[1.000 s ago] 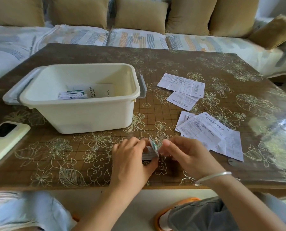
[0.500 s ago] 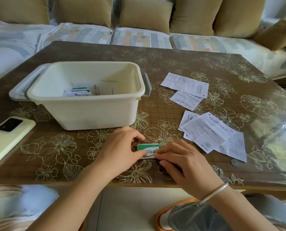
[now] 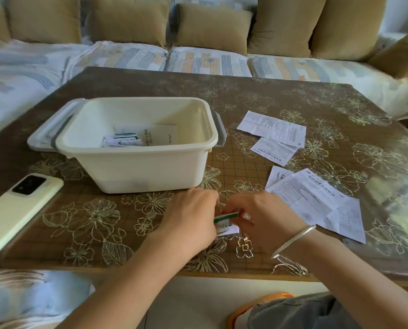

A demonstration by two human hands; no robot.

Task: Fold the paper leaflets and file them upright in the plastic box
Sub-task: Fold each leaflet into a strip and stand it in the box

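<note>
Holding one folded leaflet [image 3: 226,223] are left hand [image 3: 190,220] and right hand [image 3: 268,218] (one box [image 3: 138,173]).

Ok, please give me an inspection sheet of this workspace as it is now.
Surface: brown table with flower pattern, glossy cover.
Job's things: white plastic box, folded leaflets and a white booklet inside; one small folded leaflet near the front edge; unfolded leaflets lie right of the box.
Clutter: pale phone, face down, left of the box.
Grippers: left hand and right hand both pinch the small folded leaflet.
Cables: nothing seen.
Surroundings: sofa with tan cushions behind the table.
</note>
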